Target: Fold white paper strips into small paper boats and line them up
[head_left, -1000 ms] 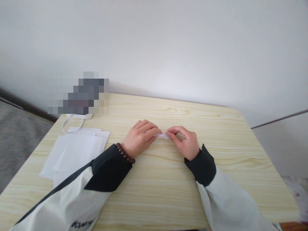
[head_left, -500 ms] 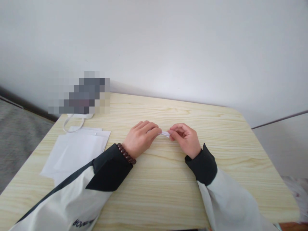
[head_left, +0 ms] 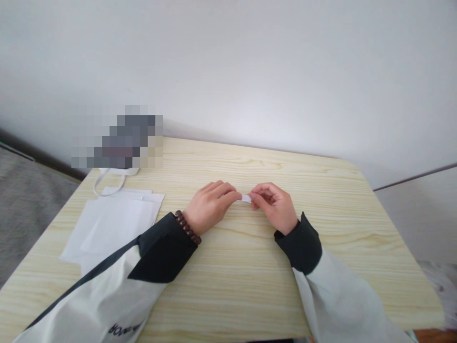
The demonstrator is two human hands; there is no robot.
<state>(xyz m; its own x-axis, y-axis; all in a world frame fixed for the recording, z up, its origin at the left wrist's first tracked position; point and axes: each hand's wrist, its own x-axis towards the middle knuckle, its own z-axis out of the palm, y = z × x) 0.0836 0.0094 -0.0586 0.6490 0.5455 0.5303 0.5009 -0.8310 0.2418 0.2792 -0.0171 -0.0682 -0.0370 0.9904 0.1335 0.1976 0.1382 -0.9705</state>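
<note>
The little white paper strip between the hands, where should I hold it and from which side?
Probably pinch the right end of the white paper strip, coming from the right: it looks thin and narrow and runs crosswise, and the right hand pinches it there. The left hand covers its other end.

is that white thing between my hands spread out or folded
Not spread out: only a slim white strip shows between left hand and right hand. Folded or rolled, I cannot tell; they cover its ends.
</note>
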